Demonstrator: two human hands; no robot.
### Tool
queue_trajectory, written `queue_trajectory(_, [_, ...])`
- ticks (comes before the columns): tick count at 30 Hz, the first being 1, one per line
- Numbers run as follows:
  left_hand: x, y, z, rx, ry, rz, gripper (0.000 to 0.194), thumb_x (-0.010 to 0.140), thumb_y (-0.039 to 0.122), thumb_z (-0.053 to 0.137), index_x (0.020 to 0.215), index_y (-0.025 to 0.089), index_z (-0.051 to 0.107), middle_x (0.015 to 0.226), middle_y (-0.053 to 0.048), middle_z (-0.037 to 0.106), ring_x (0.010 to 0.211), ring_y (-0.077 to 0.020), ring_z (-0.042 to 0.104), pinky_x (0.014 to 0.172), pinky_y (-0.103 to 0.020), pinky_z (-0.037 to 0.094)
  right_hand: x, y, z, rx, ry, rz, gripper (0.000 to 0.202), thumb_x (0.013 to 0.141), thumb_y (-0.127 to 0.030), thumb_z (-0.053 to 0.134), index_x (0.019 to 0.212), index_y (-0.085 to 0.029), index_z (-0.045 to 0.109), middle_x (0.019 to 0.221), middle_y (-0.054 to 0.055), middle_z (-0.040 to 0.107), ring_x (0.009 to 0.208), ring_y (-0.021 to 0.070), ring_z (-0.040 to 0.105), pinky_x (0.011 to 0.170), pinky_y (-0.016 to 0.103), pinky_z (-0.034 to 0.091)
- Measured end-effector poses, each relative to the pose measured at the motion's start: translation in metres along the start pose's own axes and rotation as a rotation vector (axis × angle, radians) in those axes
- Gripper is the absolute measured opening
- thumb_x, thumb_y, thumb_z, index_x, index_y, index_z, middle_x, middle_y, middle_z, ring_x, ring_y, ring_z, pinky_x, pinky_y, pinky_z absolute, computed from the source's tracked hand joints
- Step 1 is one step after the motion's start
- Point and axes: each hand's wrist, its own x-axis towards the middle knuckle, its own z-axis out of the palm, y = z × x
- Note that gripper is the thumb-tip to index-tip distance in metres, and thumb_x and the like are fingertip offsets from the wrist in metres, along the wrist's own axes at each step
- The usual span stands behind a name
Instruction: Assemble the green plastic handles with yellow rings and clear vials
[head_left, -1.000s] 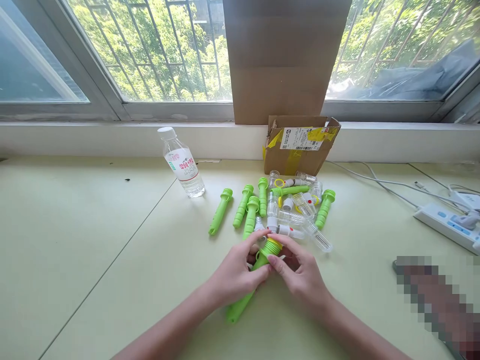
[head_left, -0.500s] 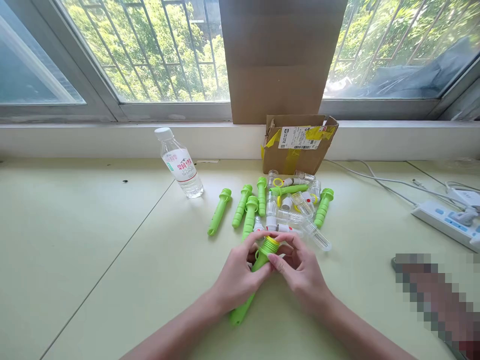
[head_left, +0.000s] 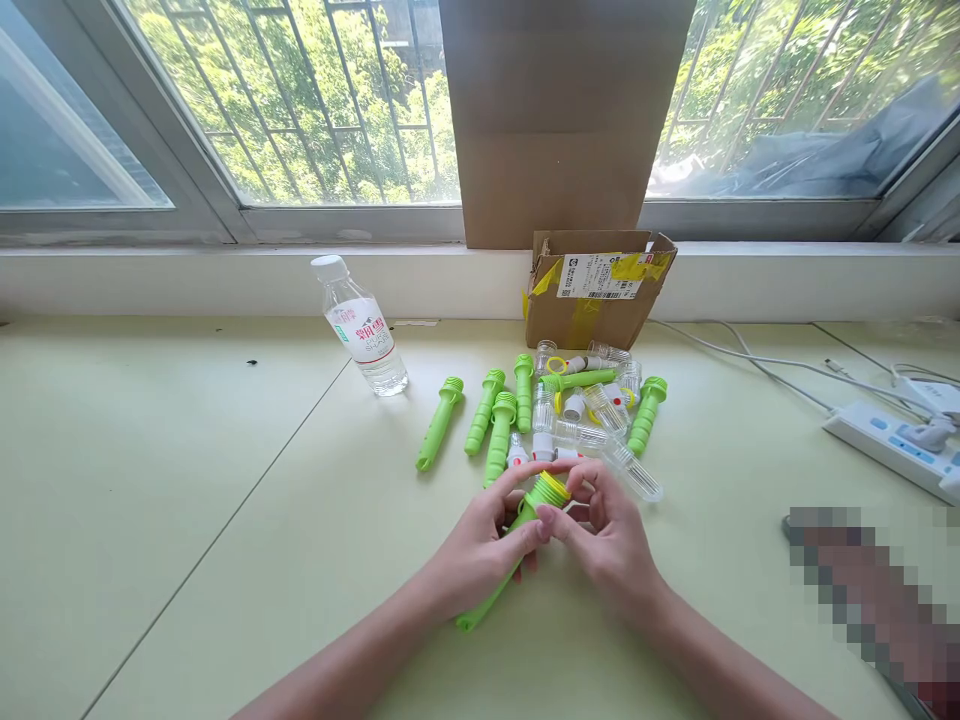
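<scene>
My left hand [head_left: 476,548] is wrapped round a green plastic tube [head_left: 487,602], which lies slanted with its threaded mouth up and away from me. At that mouth sits a yellow ring [head_left: 556,487], held by the fingertips of my right hand [head_left: 613,545]; its thumb presses against the threaded end. Some fingers of both hands are hidden behind the tube. Just beyond my hands lie several more green tubes [head_left: 497,448], clear ribbed plastic tubes [head_left: 634,470] and small white parts with red dots [head_left: 517,452]. Other yellow rings [head_left: 556,366] are among them.
An open cardboard box [head_left: 585,318] stands behind the pile, by the window. To the left is a water bottle [head_left: 367,340]. On the right are a white power strip [head_left: 892,445] with cables and a blurred-out object [head_left: 870,600].
The green tube has turned slightly, its mouth shifting right and its lower end rising a little. More of the yellow ring shows as my right fingers have moved slightly right.
</scene>
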Motion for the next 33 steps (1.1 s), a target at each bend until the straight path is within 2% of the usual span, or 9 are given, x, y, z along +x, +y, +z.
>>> queue_trajectory(3, [0.001, -0.001, -0.001, -0.019, -0.010, -0.001, 0.050, 0.090, 0.039, 0.055, 0.137, 0.030, 0.040, 0.079, 0.001, 0.052, 0.058, -0.0093, 0.056, 0.056, -0.022, 0.047, -0.003, 0.001, -0.001, -0.100, 0.043, -0.050, 0.026, 0.081, -0.027, 0.068, 0.082, -0.023, 0.042, 0.112, 0.001, 0.056, 0.065, 0.0106, 0.066, 0.057, 0.028, 0.057])
queue_trajectory(8, [0.002, -0.003, -0.003, -0.086, -0.039, -0.003, 0.050, 0.089, 0.040, 0.055, 0.135, 0.030, 0.039, 0.079, 0.001, 0.054, 0.058, -0.0102, 0.058, 0.055, -0.023, 0.048, -0.004, 0.002, -0.001, -0.106, 0.044, -0.100, 0.023, 0.083, -0.026, 0.066, 0.082, -0.022, 0.043, 0.112, 0.002, 0.055, 0.059, 0.0078, 0.062, 0.057, 0.029, 0.056])
queue_trajectory(12, [0.003, 0.000, -0.006, -0.127, -0.060, -0.018, 0.050, 0.089, 0.041, 0.056, 0.133, 0.027, 0.037, 0.079, 0.001, 0.056, 0.057, -0.0109, 0.059, 0.053, -0.022, 0.047, -0.004, 0.002, -0.002, -0.129, 0.034, -0.115, 0.022, 0.083, -0.026, 0.066, 0.083, -0.023, 0.044, 0.111, 0.002, 0.054, 0.063, 0.0090, 0.062, 0.059, 0.030, 0.056])
queue_trajectory(16, [0.003, 0.001, -0.009, -0.188, -0.075, -0.054, 0.042, 0.088, 0.039, 0.058, 0.121, 0.024, 0.038, 0.079, 0.001, 0.058, 0.054, -0.0103, 0.059, 0.050, -0.020, 0.044, -0.005, 0.001, -0.003, -0.143, 0.018, -0.132, 0.022, 0.082, -0.025, 0.066, 0.087, -0.024, 0.045, 0.113, 0.003, 0.052, 0.069, 0.0103, 0.063, 0.061, 0.030, 0.055])
queue_trajectory(20, [0.005, -0.005, -0.013, -0.286, -0.102, -0.018, 0.030, 0.088, 0.039, 0.058, 0.103, 0.022, 0.039, 0.078, 0.000, 0.061, 0.051, -0.0091, 0.059, 0.049, -0.019, 0.043, -0.007, 0.000, -0.002, -0.124, -0.007, -0.139, 0.020, 0.085, -0.023, 0.063, 0.093, -0.026, 0.045, 0.118, 0.003, 0.052, 0.066, 0.0095, 0.063, 0.061, 0.030, 0.055])
queue_trajectory(23, [0.006, -0.008, -0.015, -0.312, -0.118, 0.003, 0.028, 0.087, 0.038, 0.059, 0.098, 0.021, 0.039, 0.079, 0.000, 0.064, 0.050, -0.0091, 0.059, 0.048, -0.018, 0.043, -0.007, 0.000, -0.001, -0.088, -0.040, -0.151, 0.020, 0.087, -0.021, 0.060, 0.097, -0.027, 0.044, 0.112, 0.003, 0.057, 0.066, 0.0099, 0.064, 0.061, 0.029, 0.055])
queue_trajectory(28, [0.005, -0.006, -0.014, -0.257, -0.065, -0.017, 0.030, 0.085, 0.042, 0.060, 0.096, 0.021, 0.042, 0.077, -0.002, 0.066, 0.048, -0.0099, 0.058, 0.045, -0.019, 0.043, -0.006, 0.000, 0.000, -0.046, -0.036, -0.148, 0.021, 0.086, -0.022, 0.062, 0.097, -0.026, 0.045, 0.103, 0.001, 0.061, 0.065, 0.0102, 0.064, 0.058, 0.028, 0.054])
queue_trajectory(33, [0.005, -0.003, -0.008, -0.110, 0.044, -0.055, 0.037, 0.085, 0.047, 0.059, 0.108, 0.020, 0.050, 0.074, 0.000, 0.063, 0.047, -0.0099, 0.056, 0.042, -0.019, 0.041, -0.008, 0.002, 0.001, -0.050, 0.045, -0.160, 0.019, 0.086, -0.023, 0.062, 0.097, -0.026, 0.046, 0.100, 0.001, 0.062, 0.065, 0.0118, 0.066, 0.059, 0.030, 0.056])
